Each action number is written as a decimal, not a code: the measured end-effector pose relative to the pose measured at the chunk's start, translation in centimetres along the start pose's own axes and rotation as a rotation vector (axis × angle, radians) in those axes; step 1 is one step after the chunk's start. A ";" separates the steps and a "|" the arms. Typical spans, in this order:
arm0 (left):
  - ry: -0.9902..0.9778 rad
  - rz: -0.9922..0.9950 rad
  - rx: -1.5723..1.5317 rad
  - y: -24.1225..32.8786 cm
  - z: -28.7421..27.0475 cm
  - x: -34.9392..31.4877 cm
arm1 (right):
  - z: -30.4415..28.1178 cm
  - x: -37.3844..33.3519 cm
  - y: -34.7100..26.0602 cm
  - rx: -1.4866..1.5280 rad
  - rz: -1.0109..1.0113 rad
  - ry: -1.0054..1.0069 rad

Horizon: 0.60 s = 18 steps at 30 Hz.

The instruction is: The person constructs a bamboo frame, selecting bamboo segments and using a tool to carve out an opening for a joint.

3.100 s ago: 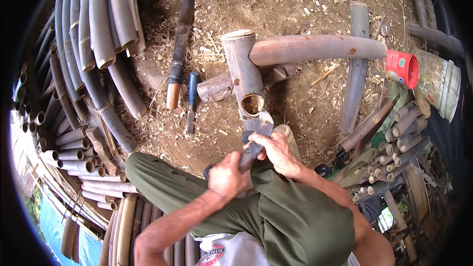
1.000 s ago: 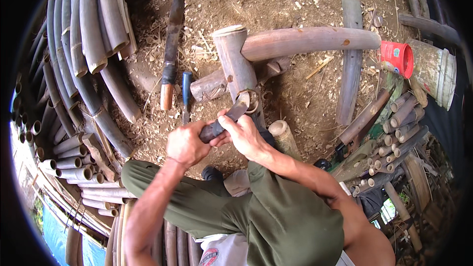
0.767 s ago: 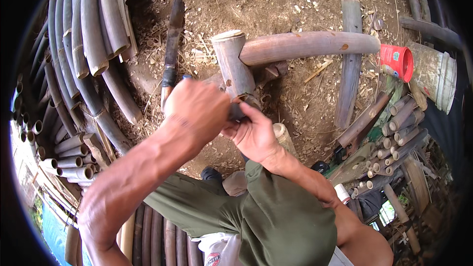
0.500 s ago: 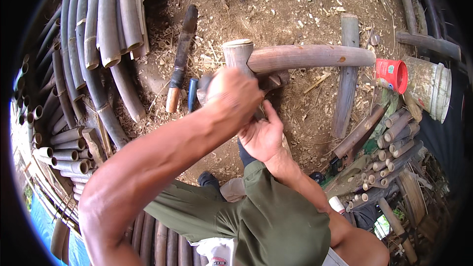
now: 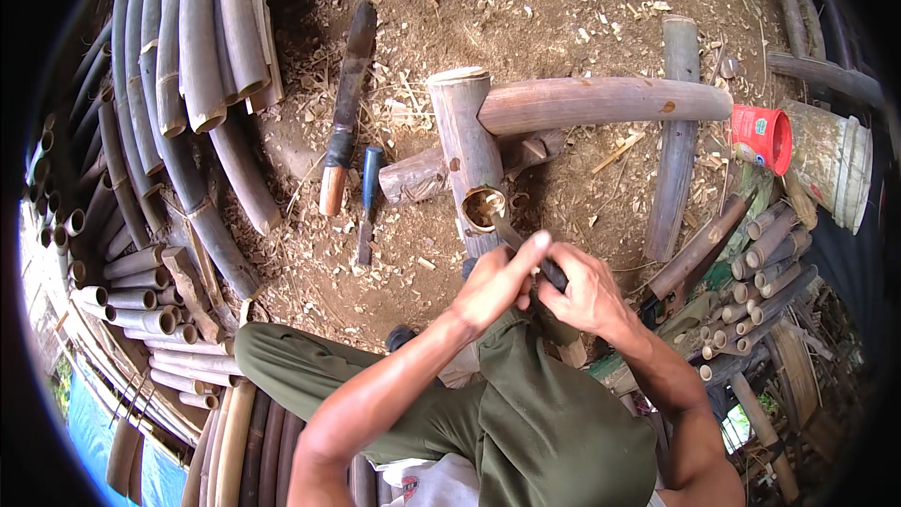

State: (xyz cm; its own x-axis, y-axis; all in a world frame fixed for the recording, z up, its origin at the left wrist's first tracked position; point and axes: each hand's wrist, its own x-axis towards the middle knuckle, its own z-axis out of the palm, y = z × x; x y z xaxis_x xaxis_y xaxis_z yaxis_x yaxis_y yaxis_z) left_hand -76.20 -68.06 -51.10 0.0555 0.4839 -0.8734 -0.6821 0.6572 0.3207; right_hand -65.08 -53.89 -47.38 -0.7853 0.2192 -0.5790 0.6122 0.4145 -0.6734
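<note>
lowered left hand rejoins knife beside right hand.

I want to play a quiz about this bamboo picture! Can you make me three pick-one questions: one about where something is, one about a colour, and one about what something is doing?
1. Where does the big machete lie?
A. on the dirt, left of the short bamboo tube
B. in the red cup
C. on the person's lap

2. What colour are the trousers?
A. blue
B. olive green
C. white

3. What are the left hand and right hand doing?
A. resting open
B. gripping one dark-handled tool
C. holding the cup

Answers: 1 A, it lies on the ground by the blue-handled tool; 2 B, the cloth is green; 3 B, both hands close on the handle, its tip at the tube's open end.
</note>
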 end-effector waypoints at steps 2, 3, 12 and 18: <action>0.139 0.111 0.056 1.6 1.8 1.4 | -0.5 1.0 -0.3 -0.097 0.143 -0.011; 0.229 0.275 0.091 1.5 2.4 2.2 | -0.9 1.7 -0.4 -0.088 0.149 -0.034; 0.011 0.297 -1.048 3.2 1.8 0.7 | -6.5 9.7 -8.0 -0.705 -0.285 -0.478; 0.052 0.172 -1.475 5.0 0.7 -0.3 | -3.4 15.2 -12.7 -1.103 -0.496 -0.668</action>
State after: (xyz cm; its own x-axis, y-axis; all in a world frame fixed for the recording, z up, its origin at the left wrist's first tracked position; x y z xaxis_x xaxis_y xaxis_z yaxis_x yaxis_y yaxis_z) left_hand -79.06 -64.51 -48.97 -0.1041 0.4517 -0.8861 -0.7852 -0.5841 -0.2056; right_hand -85.13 -52.87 -46.06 -0.5124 -0.4863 -0.7077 -0.3511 0.8708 -0.3442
